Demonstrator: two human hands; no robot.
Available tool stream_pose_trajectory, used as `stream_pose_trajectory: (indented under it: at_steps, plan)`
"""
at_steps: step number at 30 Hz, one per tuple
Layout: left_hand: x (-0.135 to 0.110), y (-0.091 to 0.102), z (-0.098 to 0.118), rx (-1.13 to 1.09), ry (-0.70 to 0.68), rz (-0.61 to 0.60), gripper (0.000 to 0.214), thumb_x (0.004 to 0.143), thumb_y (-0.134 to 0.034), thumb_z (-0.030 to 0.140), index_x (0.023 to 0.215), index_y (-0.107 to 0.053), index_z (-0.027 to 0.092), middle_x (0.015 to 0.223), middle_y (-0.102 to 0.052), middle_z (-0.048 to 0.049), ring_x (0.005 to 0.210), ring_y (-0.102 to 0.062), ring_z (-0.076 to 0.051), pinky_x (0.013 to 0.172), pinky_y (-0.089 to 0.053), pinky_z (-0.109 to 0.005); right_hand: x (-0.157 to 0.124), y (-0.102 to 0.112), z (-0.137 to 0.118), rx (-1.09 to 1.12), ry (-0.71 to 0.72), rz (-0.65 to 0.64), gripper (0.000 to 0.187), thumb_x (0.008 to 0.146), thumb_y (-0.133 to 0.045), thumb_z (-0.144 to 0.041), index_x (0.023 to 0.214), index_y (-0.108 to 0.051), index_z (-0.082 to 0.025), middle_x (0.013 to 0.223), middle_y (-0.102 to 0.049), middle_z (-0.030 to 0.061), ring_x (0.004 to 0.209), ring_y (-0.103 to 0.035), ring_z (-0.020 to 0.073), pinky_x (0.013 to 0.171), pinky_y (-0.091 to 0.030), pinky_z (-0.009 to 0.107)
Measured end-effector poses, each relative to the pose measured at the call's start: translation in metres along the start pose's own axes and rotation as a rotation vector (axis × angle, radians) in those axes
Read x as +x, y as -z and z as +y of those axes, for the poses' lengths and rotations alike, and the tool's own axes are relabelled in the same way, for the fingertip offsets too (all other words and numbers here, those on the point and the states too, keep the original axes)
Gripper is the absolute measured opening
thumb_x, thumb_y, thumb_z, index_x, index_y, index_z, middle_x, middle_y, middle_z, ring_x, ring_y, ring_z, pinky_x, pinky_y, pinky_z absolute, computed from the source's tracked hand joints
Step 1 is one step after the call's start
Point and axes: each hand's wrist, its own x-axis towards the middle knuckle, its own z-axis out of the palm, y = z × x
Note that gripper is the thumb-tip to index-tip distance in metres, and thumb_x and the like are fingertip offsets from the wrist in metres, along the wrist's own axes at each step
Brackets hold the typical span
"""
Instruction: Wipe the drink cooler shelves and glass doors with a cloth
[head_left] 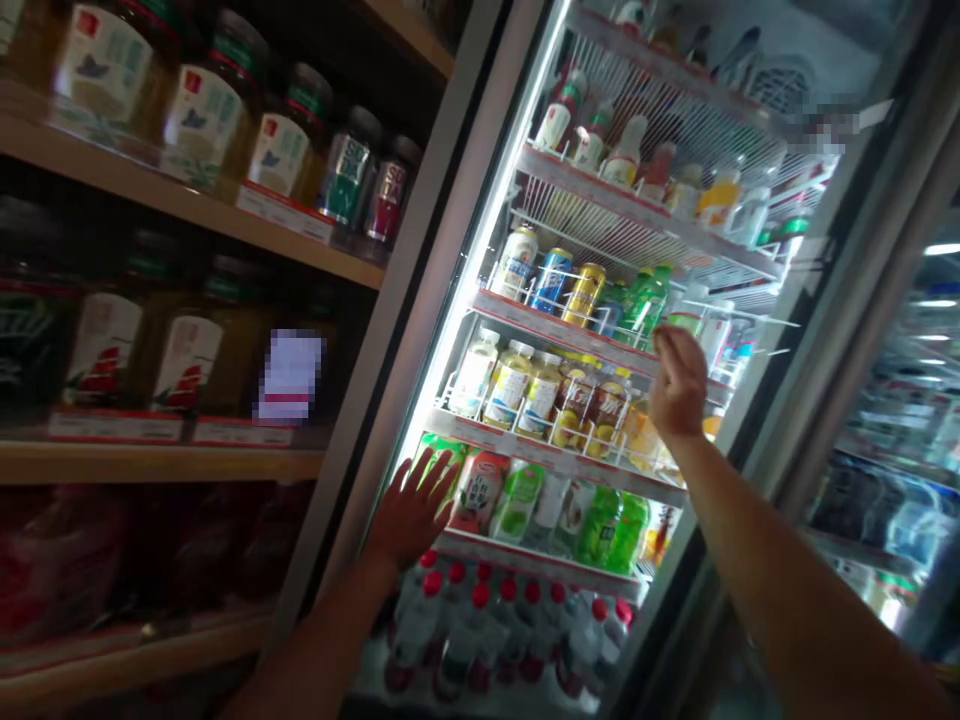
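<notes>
A lit drinks fridge stands in front of me with several wire shelves of cans and bottles. My left hand is spread open, fingers apart, in front of the lower shelf by a green pack and a pink carton. My right hand is raised at the right end of the middle shelves, fingers curled together beside green bottles. I cannot make out anything in its grip. Yellow-capped bottles fill the shelf between my hands.
Wooden shelves with large jars run along the left. Red-capped water bottles crowd the fridge's bottom shelf. The fridge's door frame slants down on the right, with another glass-fronted cooler beyond it.
</notes>
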Motion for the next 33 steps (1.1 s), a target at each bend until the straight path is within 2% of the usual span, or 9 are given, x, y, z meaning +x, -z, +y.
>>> stream_pose_trajectory:
  at_steps: [4,8,10,13,17,20,23,28,33]
  plan:
    - [0.000,-0.002,0.000,-0.012,-0.004,0.000,0.053,0.097,-0.054,0.040,0.148,-0.049,0.026,0.154,-0.047,-0.0052,0.153,-0.023,-0.026,0.126,-0.016,-0.046,-0.073,0.058,0.066,-0.270,-0.332,0.103,0.045,0.097,-0.038,-0.023,0.131,-0.065,-0.009,0.137,-0.063,0.0187,0.132,-0.056,0.0306,0.113,-0.044,0.056]
    - [0.002,0.001,0.002,-0.010,0.007,0.010,0.052,0.098,-0.052,0.040,0.148,-0.050,0.025,0.151,-0.051,-0.0058,0.151,-0.028,-0.027,0.125,-0.017,-0.046,-0.100,0.068,0.068,-0.291,-0.590,0.175,0.048,0.094,-0.039,-0.027,0.127,-0.067,-0.007,0.135,-0.064,0.0202,0.132,-0.056,0.0321,0.116,-0.040,0.056]
    - [0.002,0.002,0.003,-0.009,0.007,0.010,0.052,0.098,-0.052,0.041,0.147,-0.050,0.025,0.150,-0.053,-0.0058,0.150,-0.031,-0.027,0.125,-0.019,-0.045,-0.088,0.049,0.049,-0.243,-0.632,0.239,0.050,0.092,-0.039,-0.026,0.129,-0.066,-0.006,0.136,-0.063,0.0204,0.134,-0.055,0.0312,0.117,-0.039,0.055]
    - [0.003,0.002,0.004,-0.017,0.017,0.020,0.051,0.099,-0.052,0.040,0.147,-0.050,0.026,0.148,-0.055,-0.0055,0.149,-0.034,-0.026,0.124,-0.021,-0.044,-0.055,0.008,0.000,-0.153,-0.553,0.219,0.051,0.093,-0.035,-0.024,0.133,-0.064,-0.011,0.140,-0.061,0.0152,0.133,-0.055,0.0245,0.114,-0.046,0.047]
    - [0.003,0.002,0.003,-0.037,0.016,0.043,0.050,0.099,-0.050,0.038,0.147,-0.050,0.024,0.148,-0.055,-0.0060,0.150,-0.031,-0.026,0.125,-0.019,-0.044,-0.023,-0.040,-0.099,0.166,-0.224,0.031,0.050,0.096,-0.035,-0.017,0.140,-0.059,-0.018,0.142,-0.060,0.0101,0.142,-0.045,0.0253,0.121,-0.036,0.057]
    - [0.002,0.001,0.003,-0.042,0.004,0.050,0.051,0.098,-0.053,0.037,0.147,-0.049,0.023,0.148,-0.054,-0.0071,0.153,-0.023,-0.026,0.127,-0.016,-0.045,-0.020,-0.065,-0.178,0.345,-0.042,-0.092,0.053,0.094,-0.038,-0.010,0.142,-0.057,-0.024,0.139,-0.063,0.0060,0.143,-0.044,0.0224,0.122,-0.036,0.055]
    - [0.001,-0.001,0.002,-0.047,-0.012,0.077,0.053,0.097,-0.057,0.036,0.148,-0.048,0.022,0.148,-0.055,-0.0077,0.154,-0.018,-0.025,0.128,-0.013,-0.046,-0.026,-0.084,-0.237,0.423,0.072,-0.204,0.056,0.090,-0.040,-0.008,0.141,-0.058,-0.023,0.138,-0.065,0.0025,0.143,-0.045,0.0205,0.121,-0.040,0.049]
    - [-0.001,0.001,0.000,-0.061,-0.028,0.149,0.066,0.097,-0.060,0.031,0.156,-0.032,0.020,0.153,-0.049,-0.0116,0.153,-0.023,-0.025,0.127,-0.021,-0.047,-0.037,-0.095,-0.263,0.455,0.144,-0.318,0.055,0.094,-0.039,-0.010,0.146,-0.052,-0.022,0.147,-0.057,0.0038,0.148,-0.039,0.0190,0.123,-0.037,0.044]
    - [0.024,0.024,0.024,-0.161,0.191,0.307,0.076,0.100,-0.052,0.024,0.161,-0.008,0.020,0.168,-0.008,-0.0151,0.154,-0.018,-0.029,0.120,-0.038,-0.048,-0.055,-0.092,-0.255,0.534,0.147,-0.324,0.070,0.097,-0.043,-0.009,0.161,-0.018,-0.019,0.160,-0.039,0.0132,0.150,-0.035,0.0231,0.120,-0.043,0.041]
